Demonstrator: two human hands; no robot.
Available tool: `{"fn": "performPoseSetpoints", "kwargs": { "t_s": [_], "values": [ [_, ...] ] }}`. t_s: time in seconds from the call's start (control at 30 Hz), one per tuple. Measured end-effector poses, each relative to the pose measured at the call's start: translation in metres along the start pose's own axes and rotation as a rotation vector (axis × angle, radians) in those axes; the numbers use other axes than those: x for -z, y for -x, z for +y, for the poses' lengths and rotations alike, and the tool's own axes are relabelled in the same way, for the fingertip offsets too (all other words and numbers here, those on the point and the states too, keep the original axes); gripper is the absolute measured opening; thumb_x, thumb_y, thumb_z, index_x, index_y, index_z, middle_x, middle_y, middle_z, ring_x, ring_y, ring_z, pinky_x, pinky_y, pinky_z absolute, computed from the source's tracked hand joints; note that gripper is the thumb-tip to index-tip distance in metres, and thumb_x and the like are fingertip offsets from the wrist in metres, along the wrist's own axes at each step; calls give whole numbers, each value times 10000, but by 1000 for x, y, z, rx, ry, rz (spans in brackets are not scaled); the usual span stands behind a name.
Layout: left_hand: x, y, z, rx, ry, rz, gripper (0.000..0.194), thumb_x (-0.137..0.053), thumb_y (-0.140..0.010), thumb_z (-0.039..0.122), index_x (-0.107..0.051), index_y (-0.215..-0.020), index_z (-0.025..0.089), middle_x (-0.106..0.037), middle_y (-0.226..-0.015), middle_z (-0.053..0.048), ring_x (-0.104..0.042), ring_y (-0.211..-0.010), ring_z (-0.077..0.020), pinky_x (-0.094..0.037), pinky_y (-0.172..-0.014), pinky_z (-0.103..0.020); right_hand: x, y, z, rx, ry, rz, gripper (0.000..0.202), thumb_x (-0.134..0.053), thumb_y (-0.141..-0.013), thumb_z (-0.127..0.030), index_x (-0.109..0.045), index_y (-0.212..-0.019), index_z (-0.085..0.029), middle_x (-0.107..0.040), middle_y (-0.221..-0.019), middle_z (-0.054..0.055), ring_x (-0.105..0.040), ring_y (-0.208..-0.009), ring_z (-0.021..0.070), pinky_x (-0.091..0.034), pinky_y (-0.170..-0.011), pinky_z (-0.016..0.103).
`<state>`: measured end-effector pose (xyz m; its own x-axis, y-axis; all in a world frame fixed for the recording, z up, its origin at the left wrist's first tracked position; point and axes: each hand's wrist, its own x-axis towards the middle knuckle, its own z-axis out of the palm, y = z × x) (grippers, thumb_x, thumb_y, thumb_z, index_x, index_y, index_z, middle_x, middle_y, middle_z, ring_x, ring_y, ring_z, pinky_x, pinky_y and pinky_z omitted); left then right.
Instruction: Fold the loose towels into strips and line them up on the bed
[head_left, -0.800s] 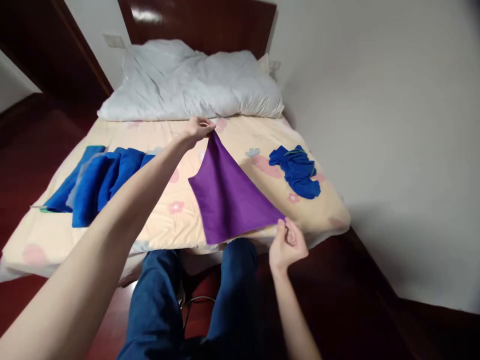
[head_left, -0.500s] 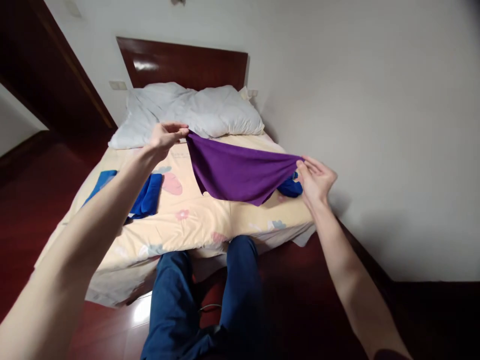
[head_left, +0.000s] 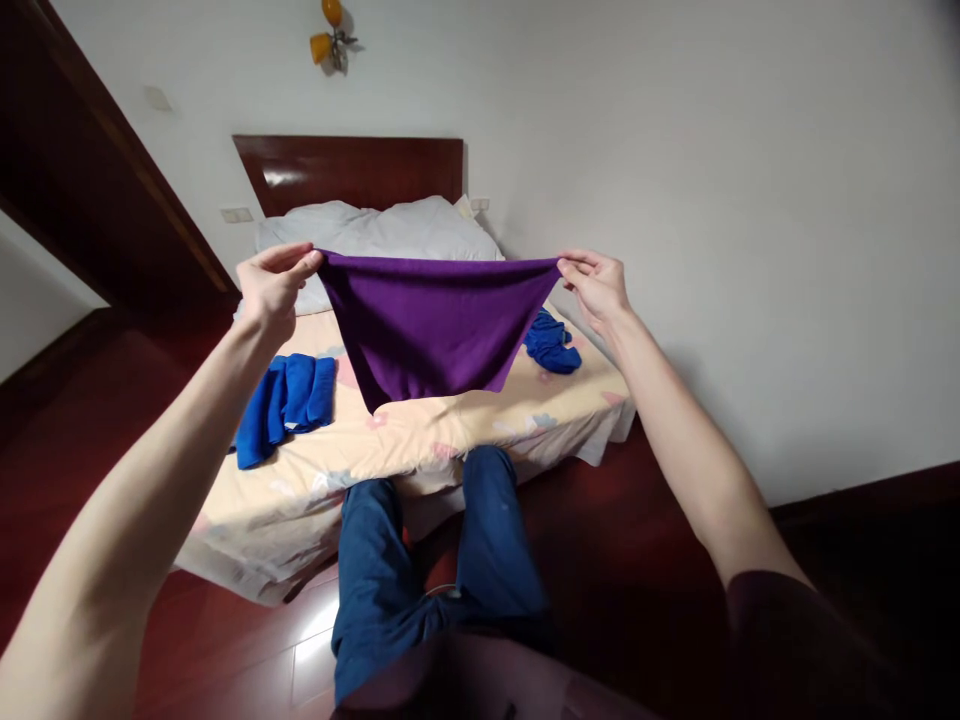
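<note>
In the head view, the left hand (head_left: 271,287) pinches one upper corner of a purple cloth (head_left: 442,325) between thumb and fingers, and the right hand (head_left: 600,290) pinches the other. The cloth hangs between them, its top edge drawn nearly straight, above the bed (head_left: 427,435). Folded blue cloths (head_left: 300,395) lie beyond the left forearm; a crumpled blue cloth (head_left: 553,345) lies near the right hand.

Both hands (head_left: 271,288) (head_left: 598,290) level (pinch grips)
</note>
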<state>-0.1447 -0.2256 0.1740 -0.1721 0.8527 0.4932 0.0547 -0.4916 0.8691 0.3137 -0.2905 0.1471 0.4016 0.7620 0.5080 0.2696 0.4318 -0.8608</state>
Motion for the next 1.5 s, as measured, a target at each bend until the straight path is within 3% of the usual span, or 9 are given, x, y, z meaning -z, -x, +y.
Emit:
{"fn": "performPoseSetpoints", "kwargs": {
  "t_s": [0.3, 0.47, 0.6, 0.77, 0.97, 1.1, 1.2, 1.33, 1.5],
  "values": [
    [47, 70, 0, 182, 27, -44, 484, -1003, -386, 337, -779, -811, 280, -779, -845, 24, -715, -965, -242, -576, -933, -397, 19, 56, -21, -192, 8, -117, 264, -898, -719, -250, -765, -927, -155, -739, -805, 37, -629, -649, 110, -563, -674, 265],
    [66, 123, 3, 460, -31, -57, 383, -960, -429, 324, -774, -764, 320, -757, -759, 38, -713, -850, -214, -562, -723, -320, 39, 98, -16, -396, -25, -193, 339, -940, -646, -259, -789, -929, -148, -754, -823, 62, -632, -628, 116, -571, -663, 277],
    [69, 134, -7, 552, -98, -70, 357, -937, -446, 364, -757, -750, 313, -727, -730, 19, -689, -769, -221, -504, -587, -313, 41, 99, -1, -442, -1, -228, 321, -932, -672, -262, -798, -946, -163, -753, -837, 64, -646, -667, 134, -586, -679, 297],
    [59, 100, -48, 537, -159, -82, 429, -921, -440, 387, -728, -805, 269, -734, -777, -12, -698, -823, -275, -518, -642, -351, 12, 61, 40, -441, -9, -246, 273, -934, -676, -232, -791, -893, -147, -727, -768, 49, -587, -579, 107, -565, -589, 276],
    [18, 17, -102, 406, -190, 50, 406, -922, -502, 315, -692, -816, 197, -708, -748, -29, -675, -882, -245, -522, -818, -365, -58, -9, 112, -392, -9, -199, 219, -902, -672, -122, -757, -836, -125, -683, -675, 17, -573, -549, 96, -561, -612, 268],
    [-2, -35, -114, 198, -109, 70, 476, -953, -513, 357, -686, -858, 166, -718, -783, -32, -678, -905, -209, -530, -850, -342, -95, -40, 142, -231, -6, -104, 205, -860, -724, -159, -741, -890, -138, -708, -734, 14, -640, -662, 117, -580, -730, 289],
    [-1, -47, -122, 93, -107, 65, 652, -977, -490, 483, -684, -972, 155, -731, -867, -13, -663, -1034, -205, -513, -860, -321, -100, -45, 156, -89, -10, -33, 226, -844, -759, -237, -737, -948, -176, -757, -886, 42, -698, -820, 151, -591, -824, 317],
    [15, -7, -167, 74, -214, 62, 609, -922, -547, 567, -717, -985, 197, -741, -952, -35, -673, -1070, -240, -534, -834, -310, -83, -20, 196, -23, 28, -37, 257, -848, -749, -307, -753, -954, -184, -777, -1013, 83, -721, -944, 189, -587, -896, 339],
    [36, 110, -267, 226, -501, -85, 402, -795, -697, 517, -755, -956, 212, -765, -981, -63, -689, -972, -236, -536, -858, -332, -62, 71, 286, -192, 92, -155, 289, -850, -699, -384, -770, -869, -165, -794, -948, 95, -736, -903, 206, -589, -910, 367]
  ]
}}
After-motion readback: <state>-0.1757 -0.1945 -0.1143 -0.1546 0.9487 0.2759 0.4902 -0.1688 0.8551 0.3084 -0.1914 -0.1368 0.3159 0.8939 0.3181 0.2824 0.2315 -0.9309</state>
